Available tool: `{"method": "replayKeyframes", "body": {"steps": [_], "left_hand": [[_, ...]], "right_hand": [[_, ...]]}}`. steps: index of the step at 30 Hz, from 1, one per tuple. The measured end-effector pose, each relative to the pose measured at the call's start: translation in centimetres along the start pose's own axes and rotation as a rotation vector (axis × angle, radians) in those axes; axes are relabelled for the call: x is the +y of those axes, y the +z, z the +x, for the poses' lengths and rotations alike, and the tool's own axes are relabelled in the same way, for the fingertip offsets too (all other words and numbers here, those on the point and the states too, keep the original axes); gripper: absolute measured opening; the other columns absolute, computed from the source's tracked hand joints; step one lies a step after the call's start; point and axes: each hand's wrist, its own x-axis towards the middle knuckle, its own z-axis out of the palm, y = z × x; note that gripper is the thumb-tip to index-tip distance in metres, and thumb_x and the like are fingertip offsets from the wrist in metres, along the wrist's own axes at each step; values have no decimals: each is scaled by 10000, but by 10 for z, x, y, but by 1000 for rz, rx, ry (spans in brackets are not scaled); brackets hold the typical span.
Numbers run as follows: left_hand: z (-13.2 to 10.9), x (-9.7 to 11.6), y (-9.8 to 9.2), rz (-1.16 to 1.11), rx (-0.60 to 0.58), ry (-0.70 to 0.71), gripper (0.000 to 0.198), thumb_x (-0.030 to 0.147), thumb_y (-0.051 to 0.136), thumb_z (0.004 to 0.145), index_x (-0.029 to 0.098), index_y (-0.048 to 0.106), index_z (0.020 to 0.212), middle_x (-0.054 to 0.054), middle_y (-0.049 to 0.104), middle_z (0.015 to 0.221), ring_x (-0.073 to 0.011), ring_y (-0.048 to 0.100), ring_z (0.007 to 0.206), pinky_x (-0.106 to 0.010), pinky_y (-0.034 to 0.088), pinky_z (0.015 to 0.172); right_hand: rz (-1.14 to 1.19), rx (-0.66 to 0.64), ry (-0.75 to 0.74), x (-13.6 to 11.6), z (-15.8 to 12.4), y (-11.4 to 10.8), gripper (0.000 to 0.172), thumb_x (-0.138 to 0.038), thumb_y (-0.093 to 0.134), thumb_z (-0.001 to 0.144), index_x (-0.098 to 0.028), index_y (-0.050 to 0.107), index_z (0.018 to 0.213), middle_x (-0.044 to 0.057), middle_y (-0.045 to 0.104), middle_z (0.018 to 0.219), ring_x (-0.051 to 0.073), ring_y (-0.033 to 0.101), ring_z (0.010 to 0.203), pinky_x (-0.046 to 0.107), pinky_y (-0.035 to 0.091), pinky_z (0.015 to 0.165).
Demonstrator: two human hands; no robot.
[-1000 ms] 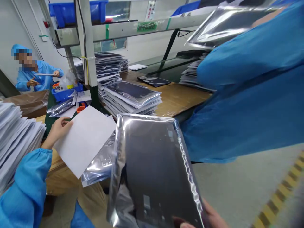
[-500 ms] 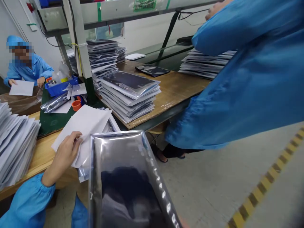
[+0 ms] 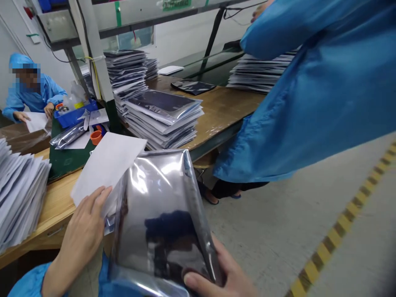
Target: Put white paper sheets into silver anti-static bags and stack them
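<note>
Since the earlier frame, the silver bag [image 3: 157, 218] has risen higher in view, and the left hand [image 3: 83, 233] has moved closer to it. That hand holds a white sheet [image 3: 107, 169] near its lower edge, just beside the bag's upper left edge; whether the sheet enters the bag, I cannot tell. The right hand [image 3: 216, 274] grips the bag's lower corner, thumb across its front. Left of them, on the wooden table [image 3: 55, 206], lies a stack of sheets [image 3: 18, 194]. Farther along stand stacked bags [image 3: 161, 119]. A standing co-worker [image 3: 312, 82] in a blue gown fills the right side; a seated co-worker [image 3: 31, 93] beyond has one hand near a sheet.
</note>
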Motion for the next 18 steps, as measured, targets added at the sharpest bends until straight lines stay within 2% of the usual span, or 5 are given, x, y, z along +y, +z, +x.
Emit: {"method": "replayKeyframes", "body": {"steps": [3,6,10,12,18], "left_hand": [[-21,-6,8,-34,58,-112,501,177,360,862,181,300,1359,-141,483,1301,-267,506,1171,-409,409,974],[-37,-7,11,-37,109,-320,299,367,425,872,163,478,1083,-128,578,1031,-284,585,969,-395,468,818],[-51,1,11,-56,-2,-550,310,471,421,865,226,493,690,-25,562,686,-210,554,641,-303,397,570],[-54,6,12,-144,-10,-621,328,472,418,871,228,511,672,-1,546,623,-175,517,563,-274,368,535],[-57,27,19,-446,198,-665,188,378,457,883,229,544,810,23,574,647,-145,533,574,-228,395,569]], "right_hand": [[66,-109,-44,-12,19,16,628,-428,817,596,-237,590,1150,74,688,1088,313,635,1006,390,532,845],[191,-167,-13,-15,31,30,569,-394,803,637,-233,564,1127,46,698,1005,267,647,943,339,533,775],[263,-174,-7,-12,33,46,572,-367,804,637,-236,546,1131,38,694,1016,240,646,918,329,519,783],[230,-153,-26,-10,31,50,542,-383,797,642,-226,560,1103,46,696,1013,249,644,924,346,515,800],[169,-99,-29,-1,29,55,537,-426,771,678,-224,542,1120,58,698,1004,263,647,913,383,525,790]]}}
